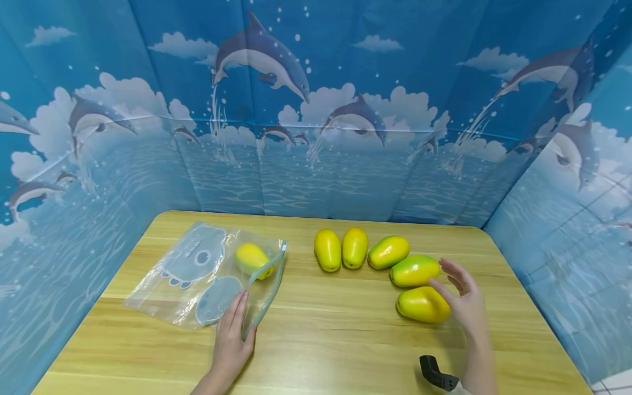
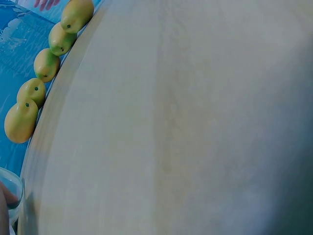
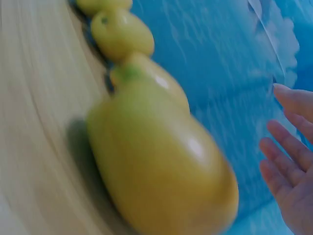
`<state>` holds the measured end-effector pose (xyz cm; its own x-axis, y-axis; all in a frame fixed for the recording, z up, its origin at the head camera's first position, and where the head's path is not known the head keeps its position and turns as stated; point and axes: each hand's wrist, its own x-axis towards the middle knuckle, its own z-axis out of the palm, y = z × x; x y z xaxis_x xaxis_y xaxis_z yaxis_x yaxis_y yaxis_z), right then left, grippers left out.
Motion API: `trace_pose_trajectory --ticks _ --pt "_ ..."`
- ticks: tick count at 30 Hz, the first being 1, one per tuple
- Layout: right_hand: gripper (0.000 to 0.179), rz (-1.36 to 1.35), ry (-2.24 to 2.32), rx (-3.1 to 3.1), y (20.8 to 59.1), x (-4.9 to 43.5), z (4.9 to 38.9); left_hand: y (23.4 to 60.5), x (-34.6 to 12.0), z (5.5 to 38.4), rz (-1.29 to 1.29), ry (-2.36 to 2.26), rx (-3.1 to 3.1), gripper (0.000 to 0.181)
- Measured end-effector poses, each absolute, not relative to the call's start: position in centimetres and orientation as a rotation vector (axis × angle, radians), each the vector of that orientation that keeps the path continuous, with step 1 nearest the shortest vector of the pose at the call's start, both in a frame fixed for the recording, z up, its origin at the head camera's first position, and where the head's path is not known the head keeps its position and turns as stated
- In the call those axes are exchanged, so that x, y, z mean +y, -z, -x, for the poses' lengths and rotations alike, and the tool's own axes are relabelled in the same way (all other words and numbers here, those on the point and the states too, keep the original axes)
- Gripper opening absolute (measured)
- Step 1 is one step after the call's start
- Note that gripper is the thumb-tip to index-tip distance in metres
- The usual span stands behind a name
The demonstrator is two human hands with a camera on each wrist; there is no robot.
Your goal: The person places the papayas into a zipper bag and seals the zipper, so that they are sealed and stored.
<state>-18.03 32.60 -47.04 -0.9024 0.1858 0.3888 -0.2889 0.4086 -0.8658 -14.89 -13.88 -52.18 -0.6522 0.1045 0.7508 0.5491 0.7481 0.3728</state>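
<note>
My left hand (image 1: pixel 234 329) lies at the near end of a clear zip bag (image 1: pixel 178 302), with the bag's pale blue edge (image 1: pixel 278 282) between thumb and fingers. That edge bows apart into an opening. Inside the bag lies one yellow mango (image 1: pixel 252 258). My right hand (image 1: pixel 464 299) hovers at the right end of the row, fingers spread and slightly bent, holding nothing. Closest to it are a yellow mango (image 1: pixel 423 304) and a green-tinged mango (image 1: pixel 415 271). In the right wrist view, the near mango (image 3: pixel 166 156) looms large, apart from the fingers (image 3: pixel 281 161).
Further left along the row are three more mangoes (image 1: pixel 354 248) on the wooden table (image 1: pixel 336 340). A black curved device (image 1: pixel 436 374) is at the right wrist. A blue dolphin-print curtain (image 1: pixel 326 164) stands behind the table and along its sides.
</note>
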Motion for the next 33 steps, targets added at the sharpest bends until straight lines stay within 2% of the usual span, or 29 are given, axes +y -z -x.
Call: trace_pose_trajectory --ticks 3,11,22,33 --pt "0.052 -0.079 -1.462 -2.289 47.8 34.1 17.6 52.2 -13.9 14.9 0.485 0.772 -2.204 0.093" --pt "0.049 -0.172 -1.623 -2.362 45.5 34.0 15.1 52.1 -13.8 14.9 0.483 0.764 -2.203 0.093" --pt "0.060 -0.294 -1.905 -2.492 47.2 36.0 14.8 52.1 -13.9 15.0 0.489 0.750 -2.192 0.094" --pt "0.063 -0.383 -1.902 -2.622 47.7 35.9 14.8 52.2 -13.9 14.9 0.476 0.755 -2.214 0.094"
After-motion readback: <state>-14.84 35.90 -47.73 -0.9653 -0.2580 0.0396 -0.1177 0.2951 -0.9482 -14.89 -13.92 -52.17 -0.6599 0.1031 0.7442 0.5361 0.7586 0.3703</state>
